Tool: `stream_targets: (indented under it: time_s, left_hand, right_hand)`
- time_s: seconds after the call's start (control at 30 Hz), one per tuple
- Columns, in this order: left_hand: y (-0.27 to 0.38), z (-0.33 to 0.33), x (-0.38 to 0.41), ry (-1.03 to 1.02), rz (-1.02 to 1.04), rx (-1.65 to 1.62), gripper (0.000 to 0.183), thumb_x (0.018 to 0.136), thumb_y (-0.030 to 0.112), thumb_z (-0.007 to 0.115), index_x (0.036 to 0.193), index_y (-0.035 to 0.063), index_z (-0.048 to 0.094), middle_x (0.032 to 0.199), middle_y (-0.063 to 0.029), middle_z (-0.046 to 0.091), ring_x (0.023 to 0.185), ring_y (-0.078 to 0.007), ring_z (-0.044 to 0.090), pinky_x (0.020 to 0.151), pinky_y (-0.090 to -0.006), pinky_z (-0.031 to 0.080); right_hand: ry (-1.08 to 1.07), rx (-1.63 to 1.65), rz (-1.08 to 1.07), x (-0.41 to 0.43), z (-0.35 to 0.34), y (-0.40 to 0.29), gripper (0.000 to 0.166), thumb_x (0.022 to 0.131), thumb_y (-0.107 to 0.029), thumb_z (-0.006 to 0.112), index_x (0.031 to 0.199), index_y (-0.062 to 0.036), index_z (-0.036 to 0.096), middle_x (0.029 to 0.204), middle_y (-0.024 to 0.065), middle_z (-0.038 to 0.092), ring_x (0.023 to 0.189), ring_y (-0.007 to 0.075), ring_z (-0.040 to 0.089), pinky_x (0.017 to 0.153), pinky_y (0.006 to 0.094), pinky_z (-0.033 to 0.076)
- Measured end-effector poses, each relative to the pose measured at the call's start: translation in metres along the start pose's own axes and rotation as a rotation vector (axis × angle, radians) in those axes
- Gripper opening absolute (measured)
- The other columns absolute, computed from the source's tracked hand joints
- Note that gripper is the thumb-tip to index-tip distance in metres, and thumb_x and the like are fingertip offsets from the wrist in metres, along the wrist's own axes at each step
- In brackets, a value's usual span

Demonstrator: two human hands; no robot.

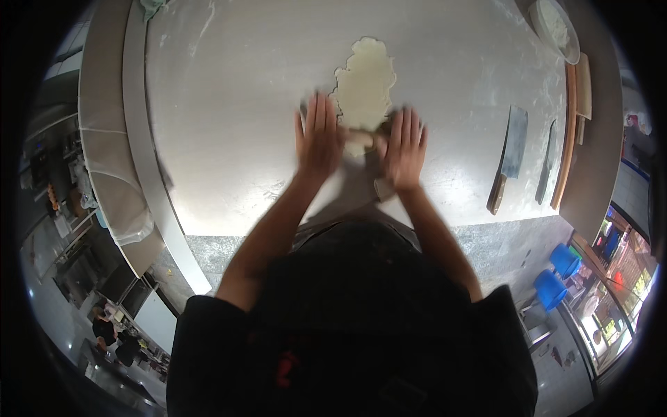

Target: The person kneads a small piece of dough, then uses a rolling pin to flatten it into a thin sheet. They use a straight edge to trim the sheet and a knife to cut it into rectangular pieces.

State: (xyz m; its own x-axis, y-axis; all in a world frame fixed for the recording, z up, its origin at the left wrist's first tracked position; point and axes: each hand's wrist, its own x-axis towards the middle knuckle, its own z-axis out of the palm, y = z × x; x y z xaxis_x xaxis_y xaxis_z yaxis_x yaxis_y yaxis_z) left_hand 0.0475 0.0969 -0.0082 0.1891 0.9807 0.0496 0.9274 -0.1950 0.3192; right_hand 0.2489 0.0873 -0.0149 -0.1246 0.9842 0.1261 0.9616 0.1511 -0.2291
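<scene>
A thin sheet of pale dough (366,78) with a ragged edge lies flat on the floured worktop (234,104). Across its near end is what looks like a short wooden rolling pin (360,138), blurred and mostly covered. My left hand (319,138) lies palm down over the left side of the pin, fingers stretched forward. Over the right side, my right hand (405,146) rests the same way, its fingers straight and slightly spread. Neither hand curls around the pin. A small pale object (384,190), partly hidden, lies by my right wrist.
To the right lie a cleaver (513,146) and a narrower knife (547,161). Along the right edge runs a long wooden rod (565,140), with a bowl of flour (556,28) at its far end. Blue buckets (550,289) stand lower right. Two people (114,339) are far off, lower left.
</scene>
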Motion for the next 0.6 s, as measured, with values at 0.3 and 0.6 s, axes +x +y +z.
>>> stream_targets:
  time_s: [0.3, 0.6]
  left_hand:
    - [0.007, -0.013, 0.072, 0.016, 0.014, 0.108, 0.068, 0.098, 0.039, 0.054, 0.152, 0.0018, 0.034, 0.161, -0.0151, 0.030, 0.150, -0.0264, 0.025, 0.118, -0.0603, 0.018]
    - [-0.004, -0.013, 0.074, 0.051, 0.077, 0.141, 0.070, 0.095, 0.039, 0.060, 0.152, 0.0060, 0.037, 0.159, -0.0129, 0.034, 0.148, -0.0265, 0.029, 0.115, -0.0647, 0.021]
  right_hand:
    - [0.093, 0.012, 0.057, 0.054, -0.010, 0.012, 0.069, 0.103, -0.048, 0.040, 0.153, -0.0001, 0.032, 0.157, 0.0238, 0.035, 0.145, 0.0397, 0.033, 0.115, 0.0625, 0.023]
    - [0.037, -0.021, 0.003, 0.056, -0.010, 0.008, 0.068, 0.104, -0.047, 0.038, 0.153, -0.0008, 0.033, 0.159, 0.0191, 0.034, 0.147, 0.0391, 0.030, 0.115, 0.0656, 0.019]
